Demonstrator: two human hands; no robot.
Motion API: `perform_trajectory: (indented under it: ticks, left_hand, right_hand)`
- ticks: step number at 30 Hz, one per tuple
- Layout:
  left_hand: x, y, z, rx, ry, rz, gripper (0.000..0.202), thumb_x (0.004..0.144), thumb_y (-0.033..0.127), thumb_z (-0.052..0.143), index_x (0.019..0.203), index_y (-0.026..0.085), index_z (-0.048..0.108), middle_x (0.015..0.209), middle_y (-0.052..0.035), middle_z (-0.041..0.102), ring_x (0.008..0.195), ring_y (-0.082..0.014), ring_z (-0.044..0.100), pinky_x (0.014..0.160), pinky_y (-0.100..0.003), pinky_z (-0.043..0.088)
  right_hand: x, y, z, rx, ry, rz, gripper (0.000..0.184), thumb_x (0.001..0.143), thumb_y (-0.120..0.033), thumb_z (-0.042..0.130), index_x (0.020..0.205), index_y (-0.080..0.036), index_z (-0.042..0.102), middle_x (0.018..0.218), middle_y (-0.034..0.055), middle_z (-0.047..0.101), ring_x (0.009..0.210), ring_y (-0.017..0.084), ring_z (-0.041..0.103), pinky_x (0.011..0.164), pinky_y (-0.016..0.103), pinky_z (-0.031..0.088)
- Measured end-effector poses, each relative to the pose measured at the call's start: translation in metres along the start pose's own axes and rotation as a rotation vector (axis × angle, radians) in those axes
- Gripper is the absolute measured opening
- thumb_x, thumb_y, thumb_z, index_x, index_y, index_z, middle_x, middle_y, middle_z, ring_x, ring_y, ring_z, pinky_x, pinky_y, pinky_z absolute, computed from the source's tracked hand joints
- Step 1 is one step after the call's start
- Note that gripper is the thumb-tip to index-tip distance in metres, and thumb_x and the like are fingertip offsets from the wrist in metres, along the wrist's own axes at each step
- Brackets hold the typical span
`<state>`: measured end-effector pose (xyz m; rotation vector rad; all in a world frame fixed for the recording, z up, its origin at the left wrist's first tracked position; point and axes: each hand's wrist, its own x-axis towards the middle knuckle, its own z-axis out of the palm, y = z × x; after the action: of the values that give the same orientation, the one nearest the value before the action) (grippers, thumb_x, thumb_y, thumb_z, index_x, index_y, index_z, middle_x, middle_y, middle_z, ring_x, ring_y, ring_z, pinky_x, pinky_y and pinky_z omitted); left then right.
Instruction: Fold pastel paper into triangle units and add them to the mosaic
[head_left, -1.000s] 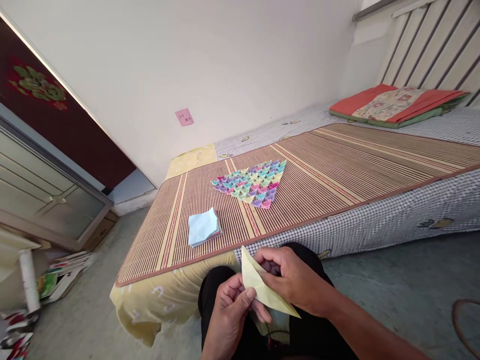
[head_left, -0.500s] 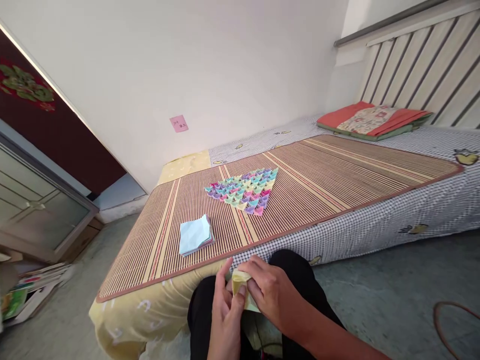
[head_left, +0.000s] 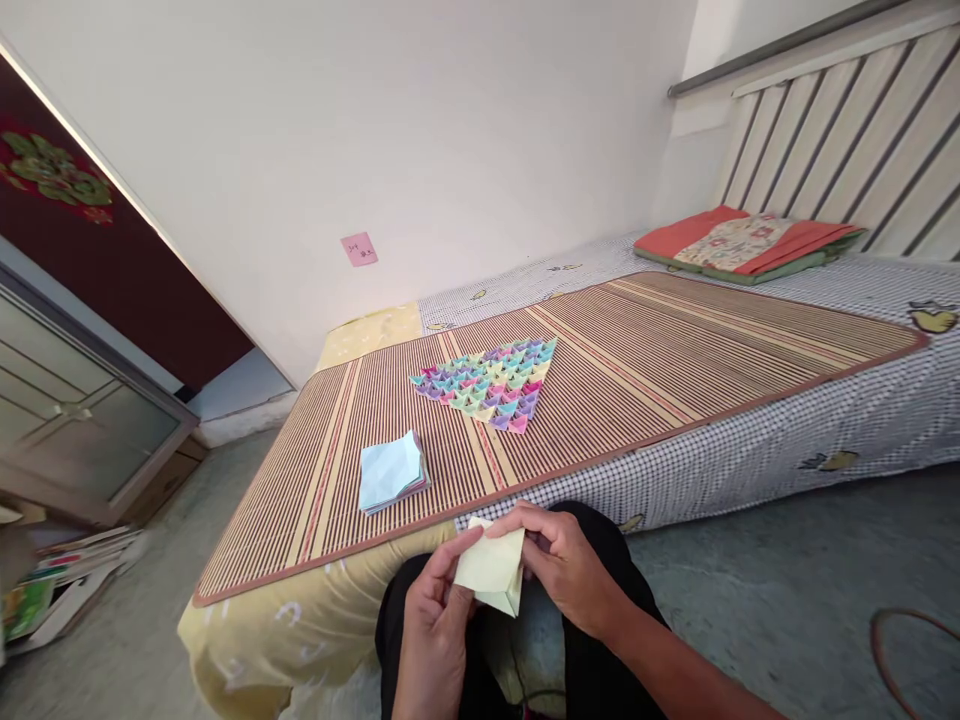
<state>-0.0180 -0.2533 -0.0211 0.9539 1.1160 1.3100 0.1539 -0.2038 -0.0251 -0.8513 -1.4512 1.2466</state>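
Hands meet low in the centre of the head view, over the person's dark-trousered knees. The left hand (head_left: 435,615) rises from the bottom edge with its back toward the camera, thumb and curled fingers pinching the left side of a pale yellow folded paper (head_left: 491,572). The right hand (head_left: 574,570) comes in from the lower right along a bare forearm, knuckles up, its fingers closed over the paper's right side and top edge. The paper is held between both hands, clear of the lap, just below the near edge of the bed; it shows a flat face toward the camera and a folded point at its lower right.

Above the hands, a striped bamboo mat (head_left: 637,350) covers the bed across the middle of the frame. On it, left of centre, lies a small stack of square papers (head_left: 390,470) with a light blue sheet on top. Farther up the mat, near the centre of the frame, a triangular arrangement of many small folded pieces (head_left: 491,382) in pink, purple, blue and green lies flat, well apart from the stack. A checked sheet (head_left: 750,460) shows along the mat's near edge, and a yellow cloth (head_left: 247,640) hangs at the lower left corner of the bed. In the upper right, a red folded blanket (head_left: 742,242) rests at the bed's far end. A pink note (head_left: 359,249) sticks to the white wall.
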Motion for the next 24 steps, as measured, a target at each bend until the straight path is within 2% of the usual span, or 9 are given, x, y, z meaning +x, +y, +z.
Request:
perform_trajectory:
  ticks: [2,4,7,9,10,13,16,21,24]
  left_hand:
    - [0.001,0.001,-0.002,0.015,-0.055,0.002,0.041,0.085,0.043,0.082,0.119,0.019,0.081,0.106,-0.0121,0.079,0.090,-0.0243,0.072,0.080,-0.031,0.056]
    - [0.001,0.000,-0.005,0.031,-0.063,0.004,0.038,0.086,0.042,0.082,0.115,0.018,0.082,0.095,-0.0099,0.079,0.079,-0.0199,0.069,0.073,-0.027,0.053]
    - [0.003,0.001,-0.008,0.058,0.001,0.015,0.037,0.085,0.041,0.081,0.112,0.017,0.083,0.088,-0.0086,0.078,0.076,-0.0186,0.066,0.070,-0.025,0.051]
    - [0.005,0.003,-0.008,0.096,0.030,0.034,0.037,0.084,0.040,0.081,0.112,0.016,0.083,0.089,-0.0090,0.078,0.078,-0.0202,0.066,0.070,-0.026,0.051]
    - [0.005,0.004,-0.007,0.121,0.033,0.044,0.036,0.084,0.039,0.080,0.111,0.016,0.083,0.089,-0.0092,0.078,0.079,-0.0209,0.066,0.071,-0.027,0.051]
    - [0.005,0.007,-0.004,0.191,0.010,0.068,0.031,0.085,0.037,0.077,0.106,0.015,0.083,0.088,-0.0087,0.076,0.076,-0.0204,0.064,0.069,-0.026,0.049]
    - [0.003,0.008,0.000,0.202,-0.017,0.078,0.027,0.088,0.038,0.074,0.100,0.015,0.081,0.082,-0.0068,0.072,0.073,-0.0182,0.059,0.067,-0.025,0.046]
    - [-0.005,0.010,0.004,0.110,-0.034,0.102,0.027,0.091,0.039,0.073,0.109,0.020,0.073,0.086,-0.0040,0.069,0.078,-0.0169,0.058,0.071,-0.023,0.047]
    - [-0.007,0.012,0.007,0.125,-0.079,0.079,0.032,0.088,0.034,0.077,0.116,0.020,0.072,0.079,-0.0024,0.065,0.076,-0.0162,0.059,0.071,-0.022,0.048]
  right_hand:
    - [0.000,0.000,-0.001,0.021,0.028,0.014,0.027,0.087,-0.017,0.054,0.089,-0.020,0.081,0.078,0.0009,0.063,0.062,0.013,0.055,0.056,0.024,0.042]
    - [-0.002,-0.002,-0.003,0.074,0.006,0.060,0.024,0.088,-0.020,0.057,0.093,-0.020,0.081,0.076,0.0005,0.063,0.062,0.013,0.055,0.057,0.025,0.044]
    - [-0.003,-0.007,-0.006,0.182,-0.034,0.086,0.031,0.091,-0.027,0.060,0.116,-0.021,0.077,0.086,0.0023,0.069,0.071,0.016,0.061,0.066,0.028,0.050]
    - [-0.003,-0.009,-0.008,0.233,-0.007,0.099,0.040,0.096,-0.036,0.059,0.132,-0.022,0.070,0.095,0.0040,0.072,0.077,0.017,0.063,0.071,0.029,0.052]
    - [-0.002,-0.009,-0.008,0.237,0.010,0.112,0.042,0.098,-0.041,0.059,0.133,-0.021,0.069,0.095,0.0043,0.072,0.078,0.017,0.063,0.071,0.030,0.052]
    - [0.000,-0.009,-0.007,0.188,0.012,0.156,0.036,0.095,-0.048,0.066,0.112,-0.017,0.075,0.082,0.0026,0.069,0.071,0.016,0.060,0.065,0.028,0.049]
    - [0.002,-0.007,-0.005,0.151,0.012,0.154,0.031,0.091,-0.047,0.071,0.089,-0.017,0.074,0.074,0.0009,0.065,0.067,0.015,0.058,0.061,0.027,0.046]
    - [0.002,-0.012,-0.005,0.083,0.041,0.122,0.029,0.091,-0.045,0.070,0.084,-0.017,0.072,0.073,0.0008,0.064,0.067,0.015,0.057,0.061,0.027,0.044]
    - [0.004,-0.017,-0.007,0.091,0.048,0.113,0.028,0.089,-0.045,0.072,0.081,-0.018,0.070,0.072,-0.0003,0.063,0.065,0.014,0.054,0.061,0.027,0.043]
